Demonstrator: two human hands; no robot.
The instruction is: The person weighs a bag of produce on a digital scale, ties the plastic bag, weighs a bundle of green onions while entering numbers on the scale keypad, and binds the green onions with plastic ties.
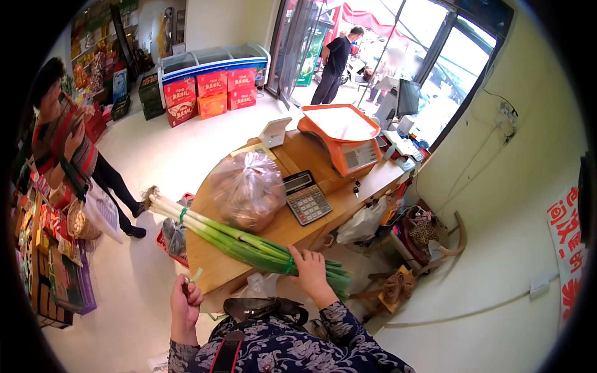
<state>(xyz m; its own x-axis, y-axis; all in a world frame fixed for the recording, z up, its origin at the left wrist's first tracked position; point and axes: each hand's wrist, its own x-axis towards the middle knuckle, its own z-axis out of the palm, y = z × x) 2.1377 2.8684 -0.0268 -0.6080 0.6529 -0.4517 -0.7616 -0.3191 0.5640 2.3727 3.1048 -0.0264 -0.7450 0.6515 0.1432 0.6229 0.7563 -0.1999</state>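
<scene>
A long bundle of green onions lies slantwise across the wooden counter, its roots jutting past the left edge. Green ties bind it near the white stalks and near the leaves. My right hand grips the bundle at its leafy end, beside the second tie. My left hand is closed in front of the counter, pinching a small pale green strip. Just behind the stalks sits a clear plastic bag with brownish contents hard to make out. A calculator lies beside it.
An orange scale stands at the counter's back, with keys nearer me. A person stands left with a white bag, near goods shelves. Red boxes line a chest freezer. A chair is at right. Others are by the doorway.
</scene>
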